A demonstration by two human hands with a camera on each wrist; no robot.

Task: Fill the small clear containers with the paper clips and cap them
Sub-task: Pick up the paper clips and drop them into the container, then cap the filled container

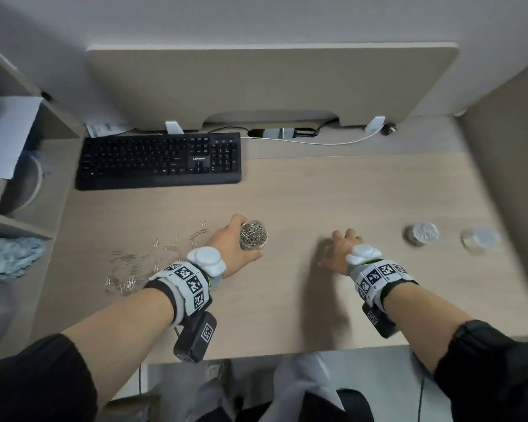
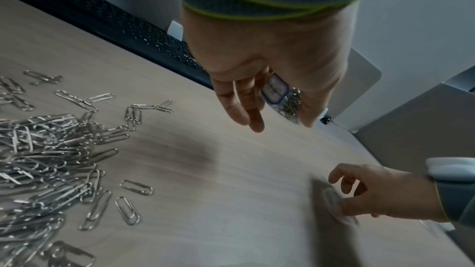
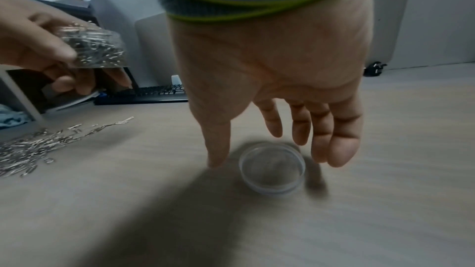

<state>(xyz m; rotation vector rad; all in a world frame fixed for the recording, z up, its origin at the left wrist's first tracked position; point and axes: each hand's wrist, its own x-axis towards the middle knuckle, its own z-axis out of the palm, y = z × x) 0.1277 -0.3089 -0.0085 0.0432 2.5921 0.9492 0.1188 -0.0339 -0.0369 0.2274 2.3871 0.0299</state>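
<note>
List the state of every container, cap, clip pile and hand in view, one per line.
Container in left hand: full of clips, uncapped, held off the desk.
Cap: lying on the desk under the right hand.
Loose paper clips: scattered on the desk.
Two containers at right: capped, standing.
Left hand: grips the full container.
Right hand: open above the cap.

tabletop [image 1: 333, 193]: pale wood-grain, matt, smooth | paper clips [image 2: 46, 149]: bright silvery metal wire, shiny | jar [image 1: 253, 235]: clear glossy plastic, full of clips | lid [image 3: 272, 168]: clear smooth plastic | keyboard [image 1: 159, 161]: black matt plastic | cloth [image 1: 9, 254]: pale blue, rough, crumpled | wrist bands [image 1: 186, 284]: grey fabric
</note>
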